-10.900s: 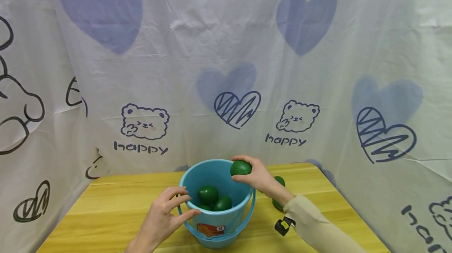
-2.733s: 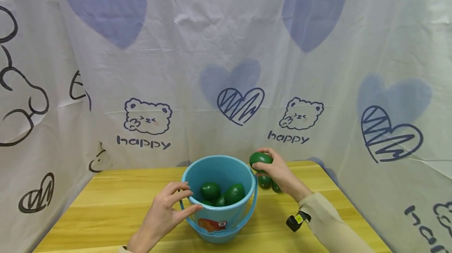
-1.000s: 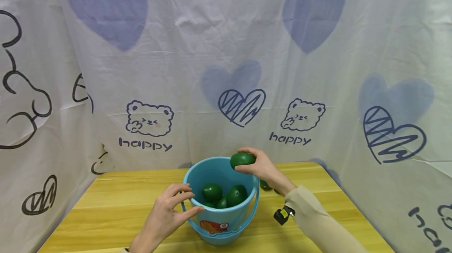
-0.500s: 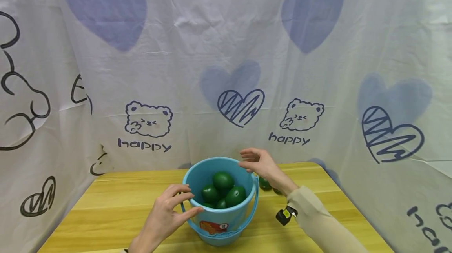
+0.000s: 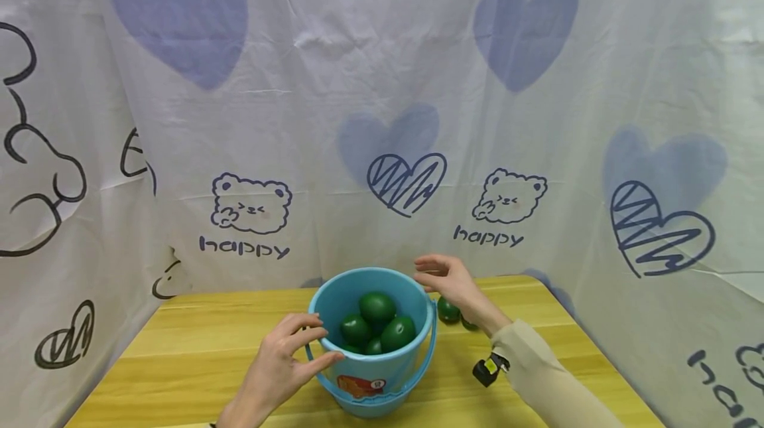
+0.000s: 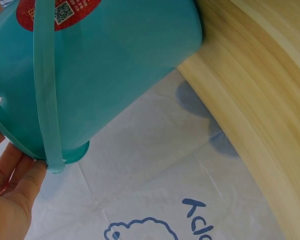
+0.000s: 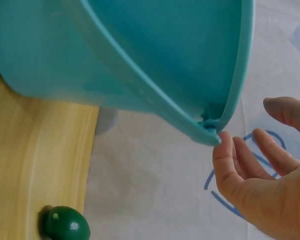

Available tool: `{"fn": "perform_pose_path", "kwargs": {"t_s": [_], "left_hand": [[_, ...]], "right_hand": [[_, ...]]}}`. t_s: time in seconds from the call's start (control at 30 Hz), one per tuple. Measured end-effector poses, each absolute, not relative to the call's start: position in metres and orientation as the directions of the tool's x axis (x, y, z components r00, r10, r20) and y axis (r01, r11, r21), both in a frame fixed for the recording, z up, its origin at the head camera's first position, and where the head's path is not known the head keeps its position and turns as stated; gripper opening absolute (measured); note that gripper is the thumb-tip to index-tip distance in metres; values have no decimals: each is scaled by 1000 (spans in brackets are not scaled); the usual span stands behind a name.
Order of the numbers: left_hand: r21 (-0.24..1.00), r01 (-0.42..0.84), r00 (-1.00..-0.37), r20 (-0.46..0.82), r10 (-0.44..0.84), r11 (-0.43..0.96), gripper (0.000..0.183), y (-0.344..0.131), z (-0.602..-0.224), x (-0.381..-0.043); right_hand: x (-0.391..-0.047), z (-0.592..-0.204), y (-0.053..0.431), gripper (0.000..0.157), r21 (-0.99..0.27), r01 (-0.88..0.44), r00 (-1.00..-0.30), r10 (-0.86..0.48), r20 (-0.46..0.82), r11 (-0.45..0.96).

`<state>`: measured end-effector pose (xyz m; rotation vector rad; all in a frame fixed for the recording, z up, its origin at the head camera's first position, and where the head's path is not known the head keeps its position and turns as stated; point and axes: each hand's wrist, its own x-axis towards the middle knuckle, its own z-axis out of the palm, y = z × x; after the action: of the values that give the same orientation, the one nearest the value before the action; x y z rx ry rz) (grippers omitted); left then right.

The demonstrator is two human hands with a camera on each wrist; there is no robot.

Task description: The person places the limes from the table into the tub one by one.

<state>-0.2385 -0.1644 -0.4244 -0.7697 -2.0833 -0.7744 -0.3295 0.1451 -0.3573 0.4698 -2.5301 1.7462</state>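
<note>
A light blue bucket (image 5: 382,375) stands upright on the table, with several glossy dark green avocados (image 5: 377,308) piled inside. My left hand (image 5: 279,352) rests its spread, nearly straight fingertips at the bucket's left rim, the thumb in front of the wall. The left wrist view has these fingers (image 6: 27,182) right by the handle joint. My right hand (image 5: 455,282) is empty at the right rear rim, its fingers loosely bent. In the right wrist view a fingertip (image 7: 222,140) overlaps the handle joint. Another avocado (image 5: 448,310) lies on the table below the right hand.
Beside that avocado, one more avocado (image 5: 468,324) is partly hidden by the right forearm. The bucket's handle (image 5: 431,342) hangs down over its front. Behind the wooden table (image 5: 197,342) hangs a white printed cloth (image 5: 334,229). A small black device (image 5: 491,369) sits at the right wrist.
My right hand carried an avocado over the bucket and let it drop onto the pile. Now empty, it has drawn back slightly to the right. The left hand has stayed at the rim.
</note>
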Motion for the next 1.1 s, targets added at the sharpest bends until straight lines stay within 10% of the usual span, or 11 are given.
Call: {"fn": "perform_pose_path", "kwargs": {"t_s": [1.1], "left_hand": [[279, 724, -535, 805, 257, 631, 30, -164, -424, -238]], "right_hand": [[-345, -405, 188, 35, -938, -136, -990, -68, 121, 319]]}}
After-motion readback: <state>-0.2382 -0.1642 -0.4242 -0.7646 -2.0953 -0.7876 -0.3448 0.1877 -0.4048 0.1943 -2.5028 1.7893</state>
